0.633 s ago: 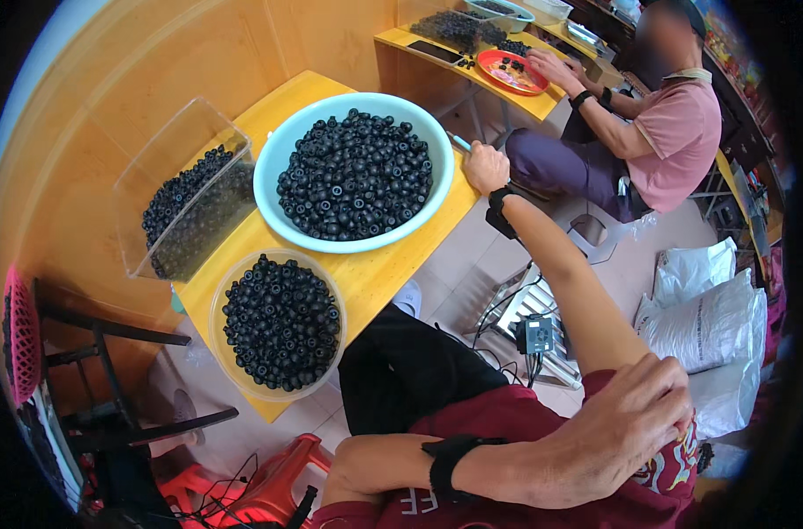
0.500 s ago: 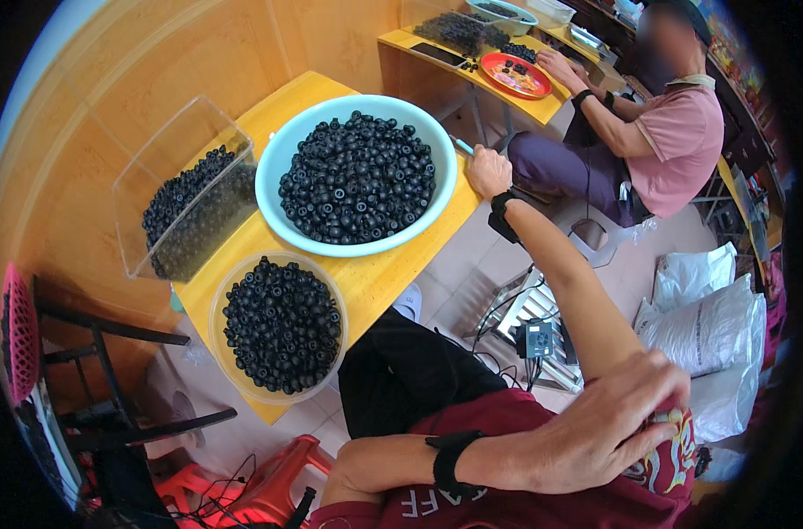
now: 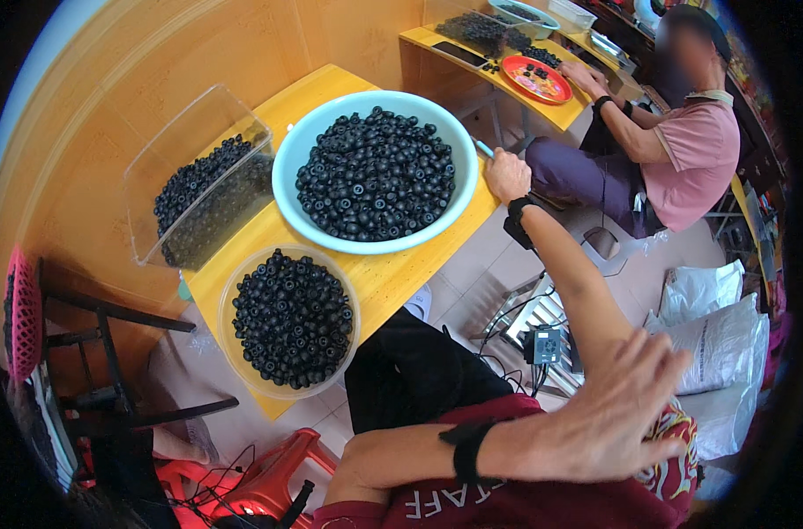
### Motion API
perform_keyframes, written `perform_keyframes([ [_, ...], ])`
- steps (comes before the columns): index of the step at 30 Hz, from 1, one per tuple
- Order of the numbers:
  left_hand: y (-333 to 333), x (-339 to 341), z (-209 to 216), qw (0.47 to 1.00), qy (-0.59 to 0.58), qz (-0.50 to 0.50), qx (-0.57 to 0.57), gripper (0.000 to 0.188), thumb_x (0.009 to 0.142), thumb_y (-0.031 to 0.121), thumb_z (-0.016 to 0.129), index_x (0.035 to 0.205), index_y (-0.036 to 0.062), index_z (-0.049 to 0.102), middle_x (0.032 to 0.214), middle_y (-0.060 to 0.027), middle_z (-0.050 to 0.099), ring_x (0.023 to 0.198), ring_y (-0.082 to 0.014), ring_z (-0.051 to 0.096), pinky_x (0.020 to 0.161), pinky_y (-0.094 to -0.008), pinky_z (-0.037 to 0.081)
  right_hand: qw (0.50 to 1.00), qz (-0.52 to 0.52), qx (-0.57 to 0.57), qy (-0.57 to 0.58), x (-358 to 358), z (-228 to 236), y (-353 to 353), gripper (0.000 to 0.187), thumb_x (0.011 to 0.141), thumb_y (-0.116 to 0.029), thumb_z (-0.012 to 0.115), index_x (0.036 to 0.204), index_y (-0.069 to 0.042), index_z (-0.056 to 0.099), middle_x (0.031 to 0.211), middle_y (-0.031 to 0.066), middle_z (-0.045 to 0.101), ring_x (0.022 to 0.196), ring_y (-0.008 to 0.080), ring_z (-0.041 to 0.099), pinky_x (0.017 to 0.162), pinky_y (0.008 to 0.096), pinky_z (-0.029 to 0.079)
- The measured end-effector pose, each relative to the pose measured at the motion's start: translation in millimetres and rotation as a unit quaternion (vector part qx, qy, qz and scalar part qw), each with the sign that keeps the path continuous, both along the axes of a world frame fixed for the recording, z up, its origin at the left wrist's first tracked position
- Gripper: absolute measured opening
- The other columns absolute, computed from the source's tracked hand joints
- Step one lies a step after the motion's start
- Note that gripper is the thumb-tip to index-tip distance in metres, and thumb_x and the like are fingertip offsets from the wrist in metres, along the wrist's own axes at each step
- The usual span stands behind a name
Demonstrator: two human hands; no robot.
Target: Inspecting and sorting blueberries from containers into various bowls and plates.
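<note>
My left arm crosses my body, and my left hand (image 3: 595,419) hovers beside my right sleeve (image 3: 675,445). Its fingers are spread and slightly blurred, with nothing in them. Stretched forward, my right hand (image 3: 509,175) is closed at the right edge of the yellow table (image 3: 450,256). From it sticks out a slim light-blue handle (image 3: 482,148); the rest of that tool is hidden. Just left of this hand stands a light-blue basin (image 3: 287,189) heaped with small black bead-like pieces (image 3: 375,172), round with holes. Nearer me, a clear round tub (image 3: 227,339) holds more of them.
A clear rectangular bin (image 3: 145,198) of black pieces leans at the table's left. Across, a person (image 3: 683,141) sits by another table with a red plate (image 3: 560,88). Red stool (image 3: 278,476), black chair (image 3: 110,353), metal rack (image 3: 542,309) and white sacks (image 3: 719,344) stand around.
My left hand has opened its fingers and come away from my right sleeve. My right hand stays closed on the blue-handled tool. The view has shifted slightly.
</note>
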State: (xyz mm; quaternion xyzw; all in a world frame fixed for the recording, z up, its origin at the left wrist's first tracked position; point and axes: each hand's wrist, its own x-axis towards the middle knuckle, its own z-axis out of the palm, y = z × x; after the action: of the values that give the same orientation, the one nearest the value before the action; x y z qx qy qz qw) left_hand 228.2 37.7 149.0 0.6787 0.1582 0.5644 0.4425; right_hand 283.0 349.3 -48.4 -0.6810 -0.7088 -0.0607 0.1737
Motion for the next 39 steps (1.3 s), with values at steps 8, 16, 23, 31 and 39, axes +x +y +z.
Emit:
perform_keyframes([
  [8,-8,-4,10,0.938,-0.102,-0.321,-0.075,0.023,0.075,0.003,0.056,0.086,0.0018,0.036,0.083,-0.0127,0.039,0.078,-0.024,0.04,0.075,-0.0391,0.031,1.0,0.014,0.004,-0.001,-11,1,-1,0.025,0.081,-0.023,0.05,0.084,-0.001,0.062,0.083,0.0208,0.064,0.074,0.0363,0.064,0.068,0.0444,0.051],
  [16,64,13,-65,0.913,-0.181,-0.22,-0.292,0.02,0.081,0.005,0.057,0.096,0.0038,0.044,0.067,0.0034,0.049,0.062,-0.0019,0.046,0.054,-0.018,0.036,1.0,-0.01,-0.017,-0.024,-8,1,-3,0.026,0.082,-0.026,0.05,0.086,-0.003,0.062,0.083,0.021,0.064,0.077,0.0373,0.063,0.069,0.045,0.051],
  [23,99,1,-119,0.932,-0.209,0.073,-0.287,0.014,0.082,0.009,0.059,0.092,0.0034,0.051,0.068,0.0028,0.053,0.063,-0.0038,0.048,0.056,-0.0207,0.04,0.999,0.025,-0.029,-0.025,-22,-9,-2,0.026,0.083,-0.026,0.05,0.089,-0.003,0.061,0.084,0.0219,0.063,0.078,0.0381,0.063,0.071,0.0462,0.05],
  [31,-1,51,-148,0.863,0.095,-0.442,-0.226,0.048,0.069,0.005,0.062,0.115,-0.004,0.05,0.112,-0.0146,0.059,0.103,-0.0199,0.052,0.088,-0.0343,0.042,0.999,-0.002,-0.013,-0.038,-5,1,0,0.028,0.083,-0.028,0.05,0.087,-0.002,0.061,0.084,0.0221,0.063,0.079,0.0379,0.062,0.071,0.0458,0.05],
  [39,13,11,-141,0.775,-0.176,-0.482,-0.369,0.04,0.072,0.01,0.063,0.11,-0.0012,0.055,0.096,-0.0056,0.064,0.084,-0.0119,0.059,0.076,-0.0245,0.046,0.999,-0.006,-0.004,-0.041,-7,0,-1,0.027,0.082,-0.028,0.051,0.085,-0.004,0.061,0.083,0.0218,0.063,0.079,0.0384,0.062,0.072,0.0462,0.05],
])
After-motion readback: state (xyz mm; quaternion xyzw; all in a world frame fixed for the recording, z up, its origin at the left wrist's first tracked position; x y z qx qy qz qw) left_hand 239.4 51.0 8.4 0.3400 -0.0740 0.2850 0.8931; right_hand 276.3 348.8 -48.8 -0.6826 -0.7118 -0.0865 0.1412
